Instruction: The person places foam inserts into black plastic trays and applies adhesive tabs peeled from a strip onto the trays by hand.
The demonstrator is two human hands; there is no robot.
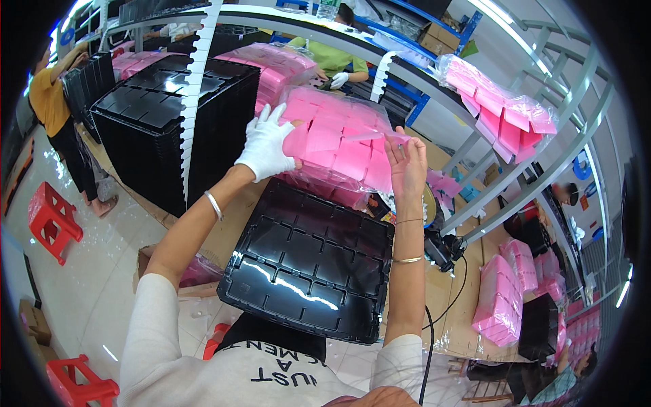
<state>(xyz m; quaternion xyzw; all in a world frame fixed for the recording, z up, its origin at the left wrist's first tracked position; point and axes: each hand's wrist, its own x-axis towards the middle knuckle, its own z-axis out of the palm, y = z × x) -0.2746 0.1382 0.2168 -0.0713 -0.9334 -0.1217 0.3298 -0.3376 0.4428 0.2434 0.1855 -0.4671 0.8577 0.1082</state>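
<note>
My left hand, in a white glove with some fingertips bare, lies with its fingers spread against the left side of a bundle of pink sheets. Clear plastic film wraps part of this bundle. At its right edge, my bare right hand pinches a thin pink sheet between thumb and fingers. Closer to my body, below both hands, is a black plastic tray with rows of shallow rectangular compartments; my right forearm passes along its right side.
A tall stack of black trays stands left, behind a notched white upright. A black device with a cable sits right. More pink bundles lie farther right. Red stools stand on the floor. Other people work across the bench.
</note>
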